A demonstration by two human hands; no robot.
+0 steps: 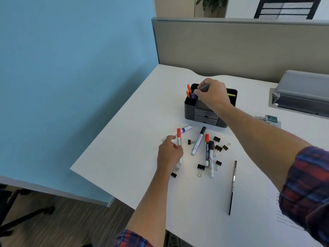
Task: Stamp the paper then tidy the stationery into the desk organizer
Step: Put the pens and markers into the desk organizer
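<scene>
Head view: both hands held markers at the black desk organizer (pixel 210 111).
The right hand (pixel 213 94) pinched a grey-capped marker (pixel 204 88) over the organizer's top compartments, its barrel hidden by the fingers; the left hand (pixel 169 154), in front of the organizer, gripped a red-capped marker (pixel 179 138). Near the organizer lay another red-capped marker reading "camlin" (pixel 206 148), binder clips (pixel 218 148) and a pencil (pixel 232 188). Printed paper (pixel 283 214), right of these, was cut off, its text illegible.

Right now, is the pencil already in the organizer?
No, the pencil lies flat on the desk, well in front of the organizer.
</scene>
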